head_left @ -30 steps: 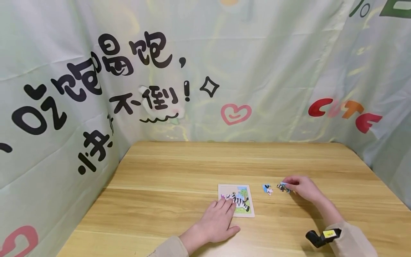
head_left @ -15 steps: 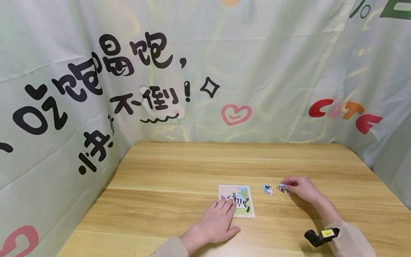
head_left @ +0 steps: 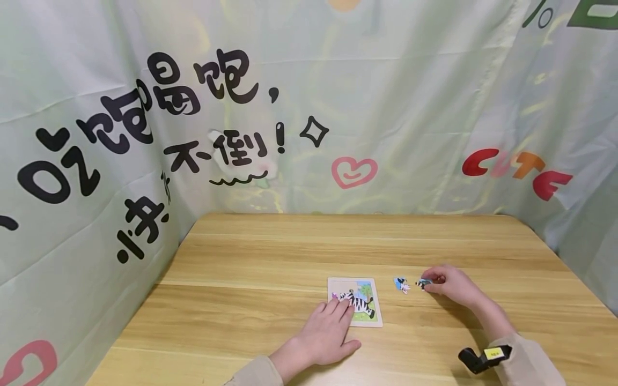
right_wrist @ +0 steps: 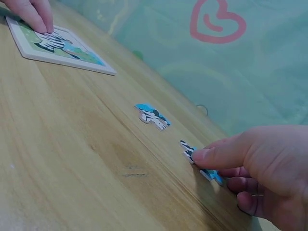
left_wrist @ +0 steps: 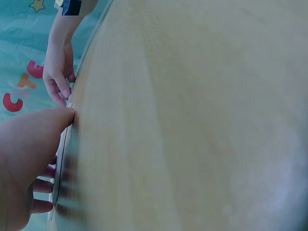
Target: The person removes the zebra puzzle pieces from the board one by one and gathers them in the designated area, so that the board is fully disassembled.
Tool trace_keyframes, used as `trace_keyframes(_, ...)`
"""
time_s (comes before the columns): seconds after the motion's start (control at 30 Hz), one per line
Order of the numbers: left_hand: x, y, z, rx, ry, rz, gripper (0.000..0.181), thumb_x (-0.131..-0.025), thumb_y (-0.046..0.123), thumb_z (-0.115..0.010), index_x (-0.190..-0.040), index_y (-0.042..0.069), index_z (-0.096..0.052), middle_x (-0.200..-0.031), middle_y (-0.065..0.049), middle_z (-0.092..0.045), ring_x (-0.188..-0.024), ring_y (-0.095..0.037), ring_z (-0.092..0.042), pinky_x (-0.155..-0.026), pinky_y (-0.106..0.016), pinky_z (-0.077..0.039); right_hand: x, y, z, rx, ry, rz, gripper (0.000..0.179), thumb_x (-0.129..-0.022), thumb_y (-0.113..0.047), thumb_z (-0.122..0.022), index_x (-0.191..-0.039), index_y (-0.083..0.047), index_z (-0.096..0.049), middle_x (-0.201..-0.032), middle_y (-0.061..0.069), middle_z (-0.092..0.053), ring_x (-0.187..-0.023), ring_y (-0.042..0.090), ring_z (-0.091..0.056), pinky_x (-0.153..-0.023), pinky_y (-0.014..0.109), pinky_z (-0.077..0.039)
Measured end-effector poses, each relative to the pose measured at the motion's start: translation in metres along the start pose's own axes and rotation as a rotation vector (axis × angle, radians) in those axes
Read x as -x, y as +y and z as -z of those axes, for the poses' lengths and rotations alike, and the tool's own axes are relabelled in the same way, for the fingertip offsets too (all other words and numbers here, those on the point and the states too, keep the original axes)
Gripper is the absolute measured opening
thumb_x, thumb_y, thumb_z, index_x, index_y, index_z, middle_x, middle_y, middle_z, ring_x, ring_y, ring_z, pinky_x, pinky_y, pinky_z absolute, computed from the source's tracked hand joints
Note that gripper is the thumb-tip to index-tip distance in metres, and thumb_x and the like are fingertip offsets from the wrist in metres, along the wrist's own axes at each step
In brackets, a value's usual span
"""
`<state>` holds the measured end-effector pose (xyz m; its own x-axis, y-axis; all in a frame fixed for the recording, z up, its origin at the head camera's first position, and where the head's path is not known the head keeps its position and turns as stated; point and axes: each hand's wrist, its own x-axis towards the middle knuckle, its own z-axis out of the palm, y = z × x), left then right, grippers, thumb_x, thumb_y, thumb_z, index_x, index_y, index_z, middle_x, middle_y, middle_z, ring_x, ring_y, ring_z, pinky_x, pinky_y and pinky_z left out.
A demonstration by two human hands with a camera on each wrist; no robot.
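My left hand (head_left: 324, 332) lies with its fingers straight on the lower left of a square zebra puzzle board (head_left: 340, 285), covering part of the picture. The board's upper left shows a bare patch. To its right, a loose blue, black and white puzzle piece (head_left: 401, 284) lies flat on the table. Just beyond that, my right hand (head_left: 455, 285) pinches a second striped puzzle piece (right_wrist: 187, 149) between thumb and fingers, close over the wood. Its blue end shows below the thumb in the right wrist view. In the left wrist view, the left fingers (left_wrist: 43, 186) reach the board's edge.
The wooden table (head_left: 241, 268) runs back to a printed cloth wall (head_left: 410, 107) behind it, with more cloth along both sides. A black wrist device (head_left: 484, 358) sits at the right sleeve, above the table's near right part.
The right fingers have shifted further over the striped puzzle piece, which looks turned and more covered. The left hand, the board and the other piece stay in place.
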<state>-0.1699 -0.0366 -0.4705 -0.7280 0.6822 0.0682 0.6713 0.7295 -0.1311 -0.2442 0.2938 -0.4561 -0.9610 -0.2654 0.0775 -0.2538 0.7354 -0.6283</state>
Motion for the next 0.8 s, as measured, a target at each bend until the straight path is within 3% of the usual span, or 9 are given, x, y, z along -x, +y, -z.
trace_keyframes(0.2, 0.0, 0.0, 0.001, 0.004, -0.002, -0.002, 0.074, -0.092, 0.062, -0.03, -0.141, 0.007, -0.038, -0.144, -0.009, -0.036, -0.13, -0.025, -0.034, -0.103, -0.039, -0.031, 0.0, -0.001, 0.0, -0.022, 0.006, -0.03, 0.024, -0.082, -0.013, -0.068, -0.101, 0.003, -0.065, -0.091, 0.01, -0.059, -0.075, 0.019, -0.051, -0.06, 0.031, -0.044)
trace_keyframes(0.33, 0.001, 0.0, 0.002, 0.011, -0.009, -0.004, 0.074, -0.092, 0.061, -0.03, -0.141, 0.007, -0.038, -0.144, -0.009, -0.035, -0.13, -0.025, -0.033, -0.103, -0.039, -0.03, -0.004, -0.011, -0.001, -0.004, 0.101, -0.032, 0.033, -0.084, -0.015, -0.067, -0.109, 0.006, -0.061, -0.094, 0.014, -0.061, -0.078, 0.024, -0.056, -0.064, 0.035, -0.047)
trace_keyframes(0.43, 0.001, 0.0, 0.002, 0.013, -0.008, -0.003, 0.074, -0.092, 0.061, -0.03, -0.141, 0.007, -0.038, -0.144, -0.009, -0.035, -0.13, -0.025, -0.034, -0.103, -0.04, -0.03, -0.01, -0.028, -0.007, -0.008, 0.154, 0.02, 0.036, -0.083, -0.013, -0.068, -0.112, 0.007, -0.06, -0.1, 0.019, -0.061, -0.087, 0.029, -0.057, -0.071, 0.039, -0.048)
trace_keyframes(0.63, 0.001, 0.0, 0.003, 0.019, -0.007, 0.001, 0.073, -0.091, 0.061, -0.032, -0.141, 0.007, -0.038, -0.144, -0.009, -0.036, -0.13, -0.026, -0.034, -0.103, -0.04, -0.031, -0.023, -0.06, -0.031, -0.091, 0.074, 0.089, 0.038, -0.083, -0.012, -0.068, -0.116, 0.004, -0.06, -0.106, 0.016, -0.06, -0.093, 0.029, -0.055, -0.074, 0.039, -0.048)
trace_keyframes(0.8, 0.001, 0.0, 0.003, 0.033, -0.014, 0.006, 0.073, -0.091, 0.061, -0.032, -0.141, 0.008, -0.038, -0.144, -0.009, -0.035, -0.13, -0.027, -0.034, -0.103, -0.04, -0.031, -0.031, -0.076, -0.055, -0.075, 0.035, 0.106, 0.036, -0.081, -0.012, -0.07, -0.114, -0.001, -0.063, -0.107, 0.011, -0.059, -0.096, 0.028, -0.054, -0.081, 0.046, -0.046)
